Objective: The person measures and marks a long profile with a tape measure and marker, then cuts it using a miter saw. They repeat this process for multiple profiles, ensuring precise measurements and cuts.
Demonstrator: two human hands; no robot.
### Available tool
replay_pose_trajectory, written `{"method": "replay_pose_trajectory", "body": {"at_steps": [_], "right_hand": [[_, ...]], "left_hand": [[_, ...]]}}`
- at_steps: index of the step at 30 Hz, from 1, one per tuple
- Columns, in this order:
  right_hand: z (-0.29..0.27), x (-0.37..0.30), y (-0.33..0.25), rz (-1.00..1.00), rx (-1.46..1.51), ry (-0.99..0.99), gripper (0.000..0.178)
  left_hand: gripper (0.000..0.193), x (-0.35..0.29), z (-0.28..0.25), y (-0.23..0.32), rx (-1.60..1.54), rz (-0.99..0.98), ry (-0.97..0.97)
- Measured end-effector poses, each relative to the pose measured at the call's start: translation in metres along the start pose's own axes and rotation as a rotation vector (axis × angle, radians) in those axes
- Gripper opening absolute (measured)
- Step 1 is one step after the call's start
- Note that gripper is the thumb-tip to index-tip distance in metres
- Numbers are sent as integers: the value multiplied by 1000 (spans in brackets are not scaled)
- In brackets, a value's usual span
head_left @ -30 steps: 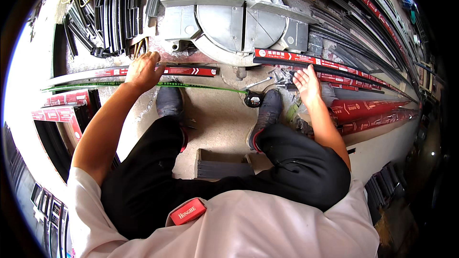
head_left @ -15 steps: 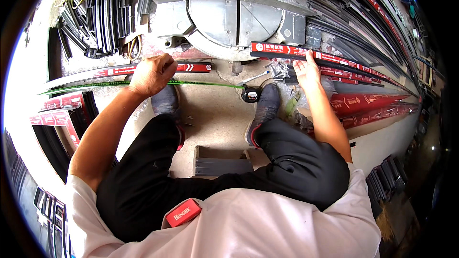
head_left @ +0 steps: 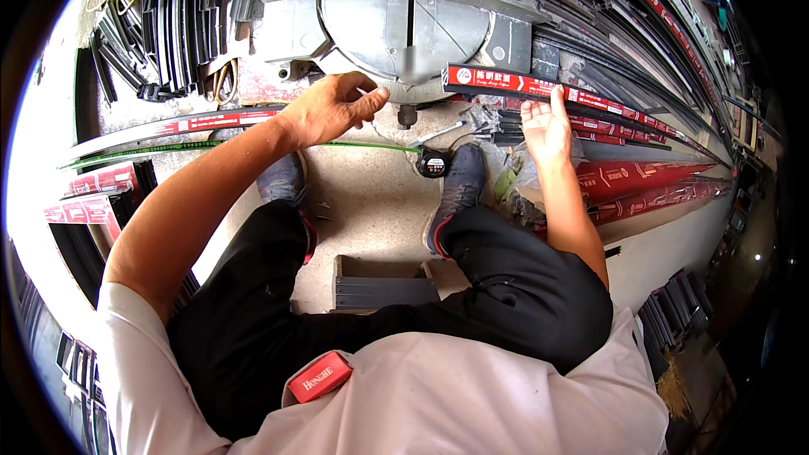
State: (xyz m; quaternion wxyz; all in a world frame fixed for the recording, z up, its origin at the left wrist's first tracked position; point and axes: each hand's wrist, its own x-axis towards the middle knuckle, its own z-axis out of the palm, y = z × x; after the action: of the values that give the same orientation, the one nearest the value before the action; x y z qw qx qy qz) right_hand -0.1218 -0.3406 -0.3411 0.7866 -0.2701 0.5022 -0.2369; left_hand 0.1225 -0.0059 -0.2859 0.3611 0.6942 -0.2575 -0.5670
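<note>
Head view: our right hand [head_left: 548, 133] is palm up, fingers unfurled, thumb overlapping the long red-labelled strip [head_left: 497, 80]. Can't tell if it bears any weight. Our left hand [head_left: 333, 109] hangs in front of the saw base [head_left: 455, 29], fingers loosely bent, thumb apart, nothing visible in it.

Strip's near end sits just in front of the base, right of its slot [head_left: 410, 25]; the rest runs off right among dark lengths [head_left: 581, 42]. What supports that near end isn't clear.

Risks as we read them:
- Strip could roll or drop off the right hand: no wrapped grip, long overhang.
- Far end could snag, since it lies close along other lengths. A sideways pull might drag neighbours with it.
- Near end could knock the base and scuff the label face; little space between them.
- Green tape blade [head_left: 362, 146] crosses behind our left forearm [head_left: 211, 181], its case [head_left: 432, 163] just beside our right shoe [head_left: 463, 177]. A foot shift could kick it; a low arm sweep could kink the blade.
- Pen [head_left: 442, 131] lies near the case, easy to step on.
- Cutting disc position: can't tell, so fingers near that slot would worry us.
</note>
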Motion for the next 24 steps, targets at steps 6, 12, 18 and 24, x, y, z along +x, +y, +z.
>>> {"method": "replay_pose_trajectory", "body": {"at_steps": [6, 12, 18, 24], "right_hand": [[0, -5, -4, -16, 17, -55, 25], [0, -7, -7, -19, 17, -90, 27], [-3, -5, -4, -23, -16, -108, 31], [12, -16, -18, 38, -78, -60, 41]], "left_hand": [[82, 30, 22, 31, -168, -19, -98], [78, 55, 52, 39, -443, -8, -121], [44, 87, 73, 47, -733, -10, -42], [38, 86, 73, 46, -629, 65, -33]]}}
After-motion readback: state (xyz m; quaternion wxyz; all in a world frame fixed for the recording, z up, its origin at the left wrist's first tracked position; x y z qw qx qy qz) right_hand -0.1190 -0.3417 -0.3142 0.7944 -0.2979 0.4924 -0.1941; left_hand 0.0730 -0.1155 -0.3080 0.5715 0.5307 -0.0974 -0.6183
